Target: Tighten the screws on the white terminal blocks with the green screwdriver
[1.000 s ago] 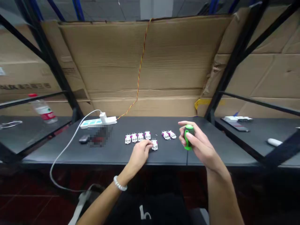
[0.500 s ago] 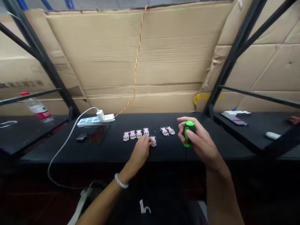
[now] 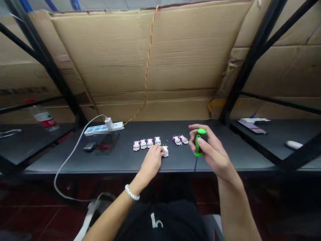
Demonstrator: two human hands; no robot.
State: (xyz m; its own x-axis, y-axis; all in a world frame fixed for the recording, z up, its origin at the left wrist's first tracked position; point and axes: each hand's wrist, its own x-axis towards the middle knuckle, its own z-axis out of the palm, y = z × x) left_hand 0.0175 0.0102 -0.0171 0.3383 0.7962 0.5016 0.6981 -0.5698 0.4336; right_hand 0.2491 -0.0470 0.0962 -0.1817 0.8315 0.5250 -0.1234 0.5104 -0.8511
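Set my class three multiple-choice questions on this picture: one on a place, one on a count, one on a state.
1. Where is the white charger?
A) Plugged into the power strip
B) On the floor
C) In a hand

2. How many small white-and-magenta pieces lie on the table?
A) Four
B) Seven
C) Ten

3. What is the right hand doing?
A) Lying open on the table
B) Gripping a screwdriver
C) Touching the water bottle

Answers:
1 A: the charger stands on the strip.
2 B: four in a row, one by the left hand, two further right.
3 B: its fingers wrap the green-and-black handle.
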